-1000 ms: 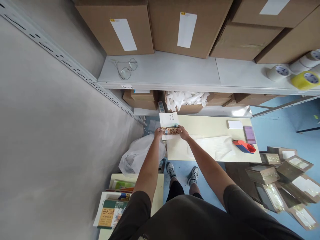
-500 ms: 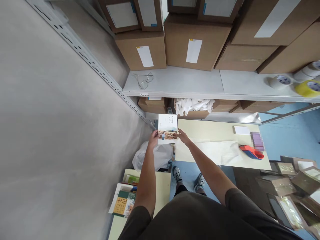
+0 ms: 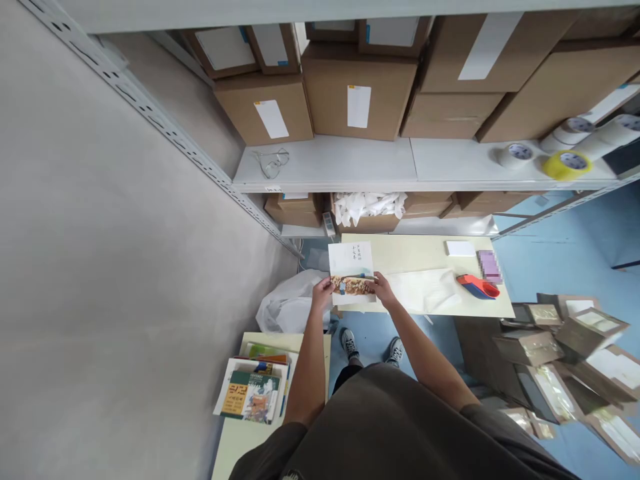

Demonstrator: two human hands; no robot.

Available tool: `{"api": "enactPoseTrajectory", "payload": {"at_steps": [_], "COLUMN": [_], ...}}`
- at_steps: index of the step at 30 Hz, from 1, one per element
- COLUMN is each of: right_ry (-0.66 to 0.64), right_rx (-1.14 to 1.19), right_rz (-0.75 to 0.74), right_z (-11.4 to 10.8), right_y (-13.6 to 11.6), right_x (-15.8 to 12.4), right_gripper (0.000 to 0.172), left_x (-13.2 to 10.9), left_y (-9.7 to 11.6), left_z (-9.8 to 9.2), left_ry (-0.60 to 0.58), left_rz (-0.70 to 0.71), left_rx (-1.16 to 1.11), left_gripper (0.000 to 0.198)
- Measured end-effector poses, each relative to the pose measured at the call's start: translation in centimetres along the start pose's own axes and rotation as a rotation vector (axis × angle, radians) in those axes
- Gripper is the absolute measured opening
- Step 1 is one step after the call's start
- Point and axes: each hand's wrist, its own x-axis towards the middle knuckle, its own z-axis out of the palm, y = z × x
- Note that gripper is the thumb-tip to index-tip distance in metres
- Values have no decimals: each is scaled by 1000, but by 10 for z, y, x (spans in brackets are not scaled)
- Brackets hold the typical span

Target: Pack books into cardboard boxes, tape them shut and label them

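Note:
A white book (image 3: 351, 267) with dark lettering and a picture band across its lower part is held out in front of me, above the left end of a pale yellow table (image 3: 430, 250). My left hand (image 3: 323, 293) grips its lower left corner. My right hand (image 3: 383, 288) grips its lower right corner, fingers closed on the cover. A sheet of white wrapping paper (image 3: 423, 290) lies on the table just right of the book.
A red and blue tape dispenser (image 3: 477, 286), a white pad (image 3: 460, 248) and a purple item lie on the table. Book stacks (image 3: 253, 395) sit on a low table at my left. Shelves hold cardboard boxes (image 3: 357, 97), glasses (image 3: 273, 162) and tape rolls (image 3: 563, 163). Flat window boxes (image 3: 575, 347) pile at right.
My right hand has come back onto the book's lower right corner after lifting off it. The book has shifted slightly right and toward me as my head moved.

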Motion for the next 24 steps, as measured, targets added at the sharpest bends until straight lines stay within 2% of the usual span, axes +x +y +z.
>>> {"api": "enactPoseTrajectory", "payload": {"at_steps": [3, 6, 10, 13, 16, 18, 21, 24], "right_ry": [66, 103, 263, 323, 204, 80, -73, -137], "right_rx": [-58, -162, -562, -816, -935, -996, -1056, -1072], "right_rz": [58, 102, 153, 86, -72, -121, -52, 19], "right_z": [-29, -47, -61, -65, -61, -56, -50, -49], "right_y": [29, 50, 62, 66, 71, 76, 84, 94], "right_x": [-15, -15, -9, -9, -13, -14, -12, -11], "right_gripper": [57, 52, 52, 56, 56, 60, 73, 79], "left_x": [-8, -11, -7, -4, -5, -6, -8, -10], "left_y": [-32, -53, -62, -65, -70, -74, -79, -83], "left_z": [34, 54, 59, 51, 42, 40, 41, 45], "left_ry": [-7, -13, 109, 212, 257, 225, 160, 180], "left_rz": [-44, -65, -122, -148, -160, -198, -217, -215], "left_rx": [2, 61, 320, 538, 627, 633, 616, 608], "left_gripper": [45, 43, 48, 50, 50, 48, 41, 36]}}
